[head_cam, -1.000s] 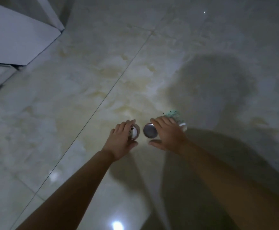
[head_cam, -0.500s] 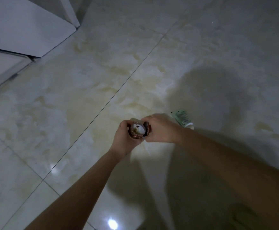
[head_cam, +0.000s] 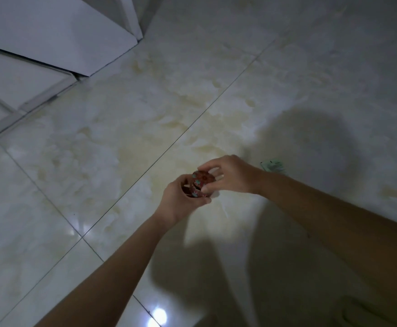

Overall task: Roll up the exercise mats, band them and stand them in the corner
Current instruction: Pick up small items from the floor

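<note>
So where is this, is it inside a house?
Probably indoors, maybe a room at home: shiny pale floor tiles, a white door or cupboard top left, and a lamp's glare on the floor. Left hand and right hand hold a red tin.

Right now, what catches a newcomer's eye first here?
Mid-frame, the left hand and right hand together grip a small round red container with teal spots, its lid tilted ajar. Just beyond the right wrist, a small green-and-white packet lies on the glossy pale marble-tile floor; a white panel fills the upper left corner.
</note>
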`<control>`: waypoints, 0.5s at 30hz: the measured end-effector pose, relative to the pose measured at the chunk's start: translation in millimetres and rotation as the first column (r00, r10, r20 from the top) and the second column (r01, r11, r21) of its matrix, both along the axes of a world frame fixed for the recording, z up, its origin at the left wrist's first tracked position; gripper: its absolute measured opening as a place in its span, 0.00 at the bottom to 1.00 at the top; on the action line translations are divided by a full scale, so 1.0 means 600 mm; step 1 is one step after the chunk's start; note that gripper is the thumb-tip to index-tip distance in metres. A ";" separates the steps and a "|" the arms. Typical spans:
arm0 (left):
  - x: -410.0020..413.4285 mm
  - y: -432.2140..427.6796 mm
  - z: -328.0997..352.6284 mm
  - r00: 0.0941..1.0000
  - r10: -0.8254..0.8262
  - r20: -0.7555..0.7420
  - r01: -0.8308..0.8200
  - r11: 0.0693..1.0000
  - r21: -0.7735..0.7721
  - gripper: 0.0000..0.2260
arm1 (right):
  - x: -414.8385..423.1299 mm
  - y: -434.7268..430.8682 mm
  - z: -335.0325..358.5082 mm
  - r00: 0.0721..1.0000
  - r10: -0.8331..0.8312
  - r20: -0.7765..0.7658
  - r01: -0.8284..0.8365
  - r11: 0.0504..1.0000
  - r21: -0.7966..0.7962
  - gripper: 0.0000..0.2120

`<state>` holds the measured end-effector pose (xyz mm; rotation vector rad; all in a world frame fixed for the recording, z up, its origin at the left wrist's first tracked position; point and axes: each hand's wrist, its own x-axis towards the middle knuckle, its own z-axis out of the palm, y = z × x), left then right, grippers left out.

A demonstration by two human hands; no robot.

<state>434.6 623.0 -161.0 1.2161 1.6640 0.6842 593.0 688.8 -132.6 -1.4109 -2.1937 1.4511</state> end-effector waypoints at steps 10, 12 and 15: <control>-0.069 0.000 0.032 0.962 -0.087 0.257 0.119 0.987 -0.111 0.18 | -0.038 -0.026 -0.002 0.987 0.030 -0.155 -0.039 0.998 -0.053 0.27; -0.081 -0.003 0.035 0.889 -0.059 0.454 0.132 0.983 -0.131 0.18 | -0.048 -0.023 0.008 0.979 0.014 -0.201 -0.028 0.997 -0.068 0.27; -0.083 -0.010 0.035 0.720 0.057 0.692 0.165 0.954 -0.250 0.21 | -0.060 -0.031 0.014 0.976 0.007 -0.220 -0.032 0.993 -0.112 0.30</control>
